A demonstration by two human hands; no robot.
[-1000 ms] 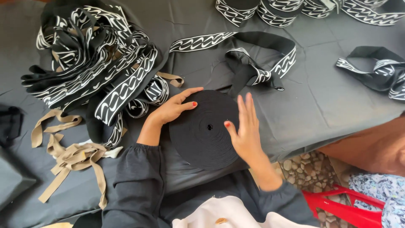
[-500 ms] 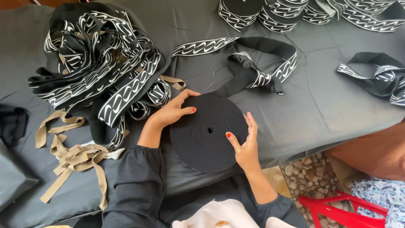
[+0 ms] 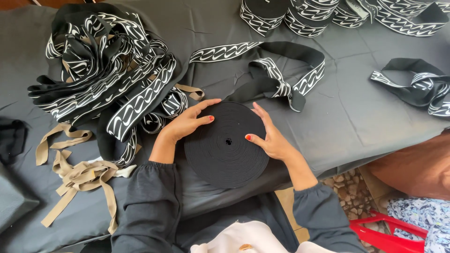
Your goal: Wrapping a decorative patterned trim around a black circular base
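You had the flat black elastic roll [image 3: 226, 144] lying near the surface's [image 3: 365, 117] front edge, left hand [image 3: 187, 122] spread open on its upper-left rim, right hand [image 3: 271, 138] open against its right rim, both equally close, nothing clenched.

A flat black wound roll of band [image 3: 226, 145] lies near the table edge.
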